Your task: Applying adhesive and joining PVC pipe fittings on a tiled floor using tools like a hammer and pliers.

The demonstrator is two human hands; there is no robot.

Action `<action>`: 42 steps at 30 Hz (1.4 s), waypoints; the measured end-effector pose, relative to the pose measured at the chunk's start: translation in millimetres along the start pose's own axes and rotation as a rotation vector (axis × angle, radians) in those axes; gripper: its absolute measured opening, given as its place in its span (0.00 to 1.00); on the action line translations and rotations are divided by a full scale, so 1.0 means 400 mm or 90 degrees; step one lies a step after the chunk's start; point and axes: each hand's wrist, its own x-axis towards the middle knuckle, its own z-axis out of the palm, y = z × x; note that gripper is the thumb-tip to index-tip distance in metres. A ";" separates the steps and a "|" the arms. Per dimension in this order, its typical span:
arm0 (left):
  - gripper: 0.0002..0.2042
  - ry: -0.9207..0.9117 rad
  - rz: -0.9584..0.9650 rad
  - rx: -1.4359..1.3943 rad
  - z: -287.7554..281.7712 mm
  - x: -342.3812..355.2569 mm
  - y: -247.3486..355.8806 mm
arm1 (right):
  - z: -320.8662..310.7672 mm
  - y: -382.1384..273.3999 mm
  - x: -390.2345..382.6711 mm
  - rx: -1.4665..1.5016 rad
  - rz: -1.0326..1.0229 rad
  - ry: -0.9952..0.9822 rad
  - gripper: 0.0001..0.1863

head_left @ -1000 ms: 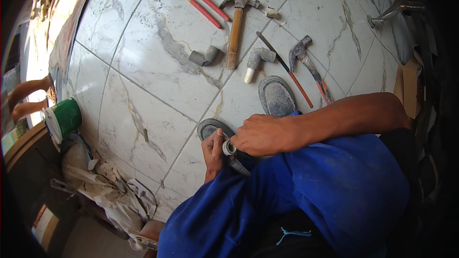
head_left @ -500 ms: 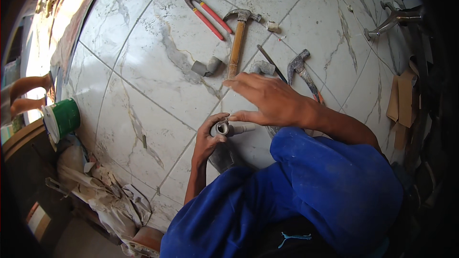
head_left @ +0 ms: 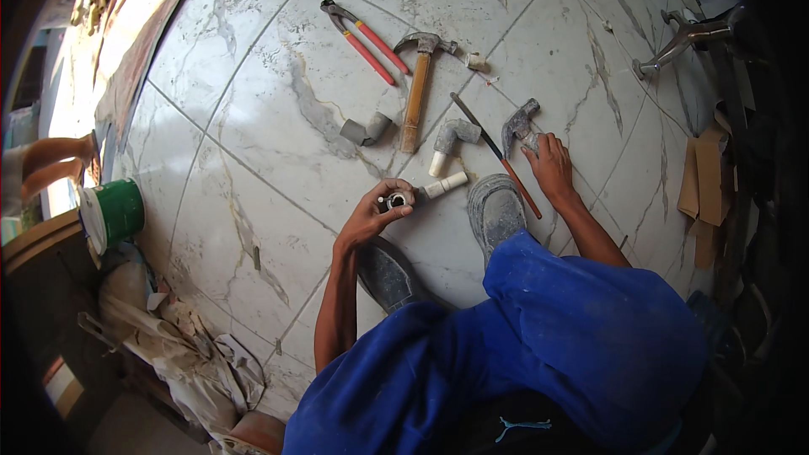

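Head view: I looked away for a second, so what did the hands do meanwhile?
The right hand left the pipe fitting and reached out to the grey tool on the floor. The left hand keeps holding the fitting. Hammer, pliers and elbow piece lie unmoved.

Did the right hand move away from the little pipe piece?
Yes. The right hand was beside the pipe fitting that the left hand holds; now it has reached out to the right, past the shoe, onto the grey tool head.

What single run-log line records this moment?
left hand: holds pipe fitting | right hand: on grey tool | nearby: hammer, red pliers, elbow fitting
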 end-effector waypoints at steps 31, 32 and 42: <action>0.12 0.379 0.123 0.406 0.230 0.099 -0.122 | -0.323 -0.287 -0.016 0.362 -0.371 -0.315 0.16; 0.12 0.376 0.119 0.403 0.228 0.103 -0.121 | -0.318 -0.282 -0.015 0.337 -0.377 -0.294 0.17; 0.20 0.408 0.060 0.347 0.239 0.105 -0.073 | -0.317 -0.232 -0.019 0.264 -0.524 -0.181 0.17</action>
